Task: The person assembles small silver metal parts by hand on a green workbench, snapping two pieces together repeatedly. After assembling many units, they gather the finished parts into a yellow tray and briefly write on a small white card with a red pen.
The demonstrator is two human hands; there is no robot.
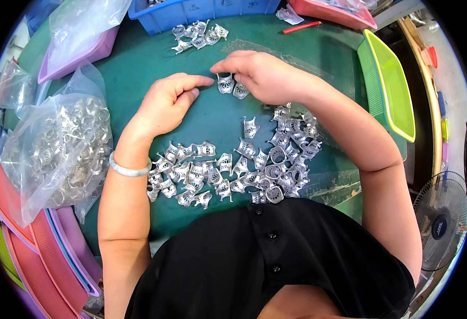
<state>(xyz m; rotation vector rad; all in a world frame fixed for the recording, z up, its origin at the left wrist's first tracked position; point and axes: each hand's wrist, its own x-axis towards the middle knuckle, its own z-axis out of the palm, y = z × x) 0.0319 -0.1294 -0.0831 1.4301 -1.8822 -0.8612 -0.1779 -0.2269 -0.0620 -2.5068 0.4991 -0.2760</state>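
Observation:
Several small silver openwork metal pieces, shaped like ring settings, stand on the green table between my hands. My left hand (164, 103) is open, index finger stretched towards the nearest silver piece (225, 83) and thumb apart below it. Over the pieces from the right comes my right hand (262, 77), index finger reaching across their top and thumb beside a second silver piece (240, 91). It looks cupped around them rather than gripping; its palm side is hidden. Nearer to me lies a wide pile of like silver pieces (193, 173), with one single piece (250, 127) just beyond it.
A small silver cluster (199, 34) lies before a blue bin (204, 9). On the left are a clear bag (58, 149) of silver parts and a purple basket (79, 61). A red pen (301, 27), lime basket (387, 87) and fan (439, 226) are right.

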